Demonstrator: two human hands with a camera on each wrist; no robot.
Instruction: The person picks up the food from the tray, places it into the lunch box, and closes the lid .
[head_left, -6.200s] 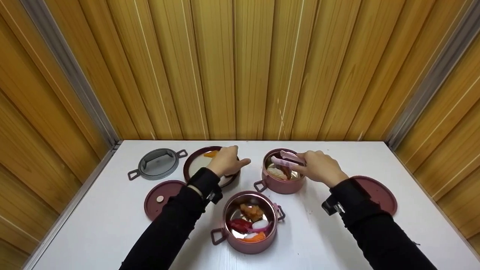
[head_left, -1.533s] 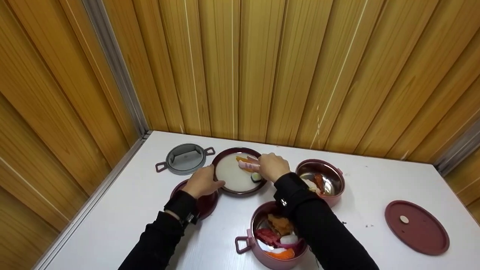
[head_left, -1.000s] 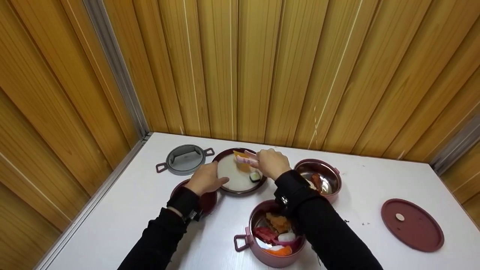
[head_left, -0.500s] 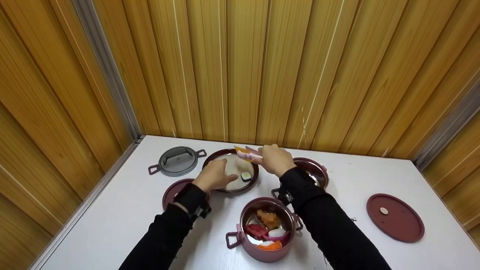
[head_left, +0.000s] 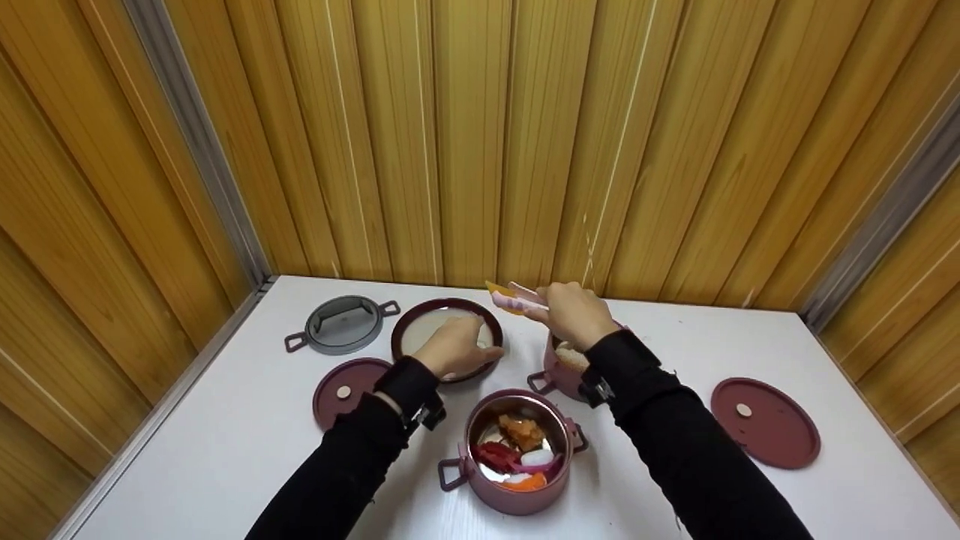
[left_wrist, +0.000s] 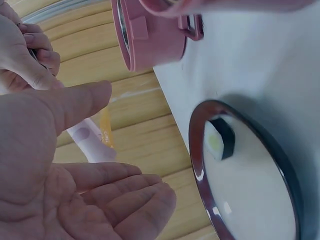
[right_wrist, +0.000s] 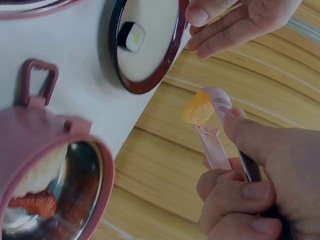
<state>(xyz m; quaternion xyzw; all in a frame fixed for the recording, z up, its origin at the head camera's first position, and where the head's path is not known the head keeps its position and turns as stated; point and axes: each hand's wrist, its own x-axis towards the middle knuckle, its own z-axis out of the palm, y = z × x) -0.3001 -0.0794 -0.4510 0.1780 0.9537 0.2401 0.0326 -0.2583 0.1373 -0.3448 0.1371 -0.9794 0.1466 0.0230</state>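
Note:
My right hand [head_left: 577, 311] grips pink tongs [right_wrist: 214, 150], whose tips pinch a yellow-orange wedge-shaped food piece [right_wrist: 198, 109] in the air. The hand and tongs are over the near-left side of the rear pink pot [head_left: 559, 375], hiding much of it. Inside that pot lie a whitish piece [right_wrist: 42, 170] and a red-brown piece [right_wrist: 37, 204]. My left hand [head_left: 456, 346] hovers over the dark-rimmed plate [head_left: 401, 330], palm bare and fingers extended, holding nothing. A sushi roll piece [left_wrist: 220, 139] sits on the plate, mostly hidden by that hand in the head view.
A front pink pot [head_left: 517, 499] holds several food pieces, with side handles sticking out. A dark red lid [head_left: 334, 409] lies beside my left forearm, another lid [head_left: 772, 435] at the right. A grey lid with handles [head_left: 345, 330] stands at the back left. Wood-patterned walls [head_left: 465, 150] enclose the table.
Earlier the tongs were in the rear pot, then at the plate. They have lifted the yellow-orange piece and carried it right. My left hand has left the plate's edge and lies above it.

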